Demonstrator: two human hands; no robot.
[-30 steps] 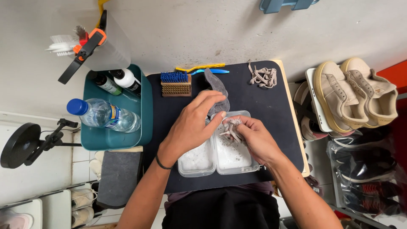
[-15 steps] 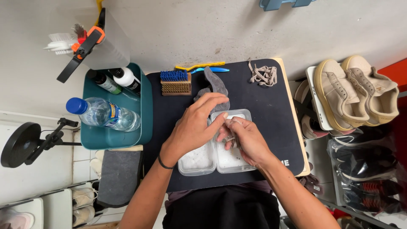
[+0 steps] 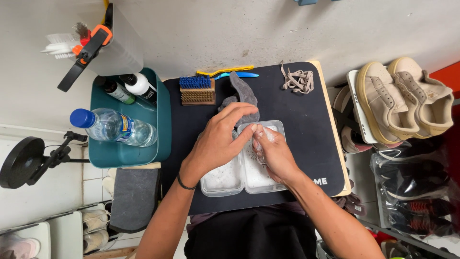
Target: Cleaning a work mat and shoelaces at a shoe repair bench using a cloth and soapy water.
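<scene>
Left hand [image 3: 218,144]: I am seeing it lying over the clear two-part tub [image 3: 243,178], fingers stretched flat, not clenched, fingertips meeting the other hand.
Right hand [image 3: 273,154]: curled and pinching something small and pale over the tub's right half; I cannot tell what it is.
Tub: sitting mid black mat [image 3: 297,115], holding whitish suds.
At 12 o'clock: grey cloth [image 3: 241,91], brush [image 3: 197,89].
At 1 o'clock: loose laces [image 3: 298,79].
At 9 o'clock: teal bin [image 3: 160,115], water bottle [image 3: 112,127].
Doing it well: I am judging that rubbing low inside the tub is keeping drips off the mat.
</scene>
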